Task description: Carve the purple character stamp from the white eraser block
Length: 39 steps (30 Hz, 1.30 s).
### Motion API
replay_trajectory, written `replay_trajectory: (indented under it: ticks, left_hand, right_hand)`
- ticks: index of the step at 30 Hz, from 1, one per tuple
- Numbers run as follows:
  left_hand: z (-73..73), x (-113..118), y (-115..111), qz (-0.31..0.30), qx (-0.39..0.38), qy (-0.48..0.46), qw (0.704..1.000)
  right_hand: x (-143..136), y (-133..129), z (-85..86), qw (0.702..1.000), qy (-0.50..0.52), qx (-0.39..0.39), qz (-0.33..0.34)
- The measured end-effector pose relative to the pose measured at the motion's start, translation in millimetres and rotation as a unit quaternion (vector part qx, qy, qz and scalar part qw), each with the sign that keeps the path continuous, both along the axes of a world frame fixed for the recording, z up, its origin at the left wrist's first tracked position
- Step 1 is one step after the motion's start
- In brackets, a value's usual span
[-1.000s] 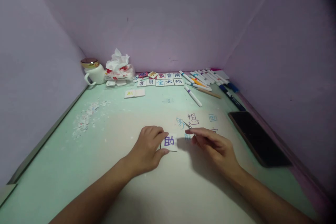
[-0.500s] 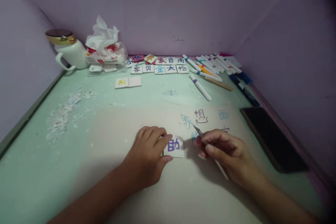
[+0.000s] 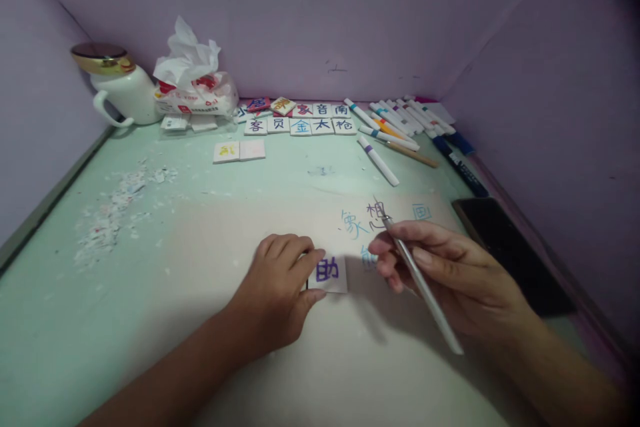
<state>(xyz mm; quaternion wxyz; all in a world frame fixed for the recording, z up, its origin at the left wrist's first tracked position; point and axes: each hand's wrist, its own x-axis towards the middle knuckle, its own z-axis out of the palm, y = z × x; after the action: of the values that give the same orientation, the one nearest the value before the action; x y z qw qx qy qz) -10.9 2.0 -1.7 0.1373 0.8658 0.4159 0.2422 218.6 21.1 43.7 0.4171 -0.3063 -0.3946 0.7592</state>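
Note:
A white square tile [image 3: 336, 277] with a purple character lies on the pale sheet [image 3: 220, 233]. The thumb and forefinger of my left hand [image 3: 280, 290] grip its left part; my other left fingers curl on the sheet. My right hand [image 3: 440, 267] pinches a slim silver craft knife [image 3: 429, 300], raised to the right of the tile. The knife's blade points up and away, its handle end down to the right. Behind the knife tip, a purple character and blue characters [image 3: 353, 223] are written on the sheet.
Character tiles [image 3: 323, 127] stand in rows at the back, beside several markers [image 3: 378, 161]. A phone [image 3: 500, 240] lies at the right. At the back left are a white mug [image 3: 127, 100] and a tissue pack [image 3: 193, 100]. White shavings [image 3: 117, 207] are scattered at the left.
My right hand has turned the knife, so its handle now shows fully and its blade points farther up. My left hand stays on the tile. The whole view has shifted slightly.

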Motion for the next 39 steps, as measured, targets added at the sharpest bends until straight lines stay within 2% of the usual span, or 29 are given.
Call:
replay_trajectory:
  ticks: [5,8,11,15,21,24,33,39]
  left_hand:
    - [1.6,0.3,0.5,0.000,0.001,-0.003,1.000]
    - [1.8,0.1,0.8,-0.003,-0.005,0.001,1.000]
    - [1.6,0.3,1.0,-0.003,-0.010,0.003,1.000]
    - [3.2,0.8,1.0,-0.004,-0.021,0.004,1.000]
    - [6.6,0.4,0.4,-0.011,-0.041,0.021,0.999]
    - [5.9,0.1,0.1,-0.015,-0.040,0.024,0.999]
    - [5.8,1.0,0.5,-0.011,-0.036,0.018,0.999]
    - [6.4,1.2,0.5,-0.007,-0.041,0.022,0.999]
  right_hand:
    - [-8.3,2.6,-14.1,1.000,-0.012,0.000,-0.008]
    - [-10.5,1.2,-23.0,0.999,-0.032,0.000,-0.039]
    - [-9.5,-1.3,-33.5,0.991,-0.100,0.016,-0.093]
    - [-7.5,-6.3,-44.6,0.964,-0.213,0.088,-0.136]
    - [-12.9,-11.0,-44.3,0.937,-0.265,0.207,-0.095]
    - [-14.9,-11.2,-43.3,0.937,-0.271,0.201,-0.088]
    - [-19.3,-11.5,-41.9,0.918,-0.316,0.187,-0.151]
    - [-19.5,-11.2,-44.1,0.929,-0.289,0.205,-0.110]
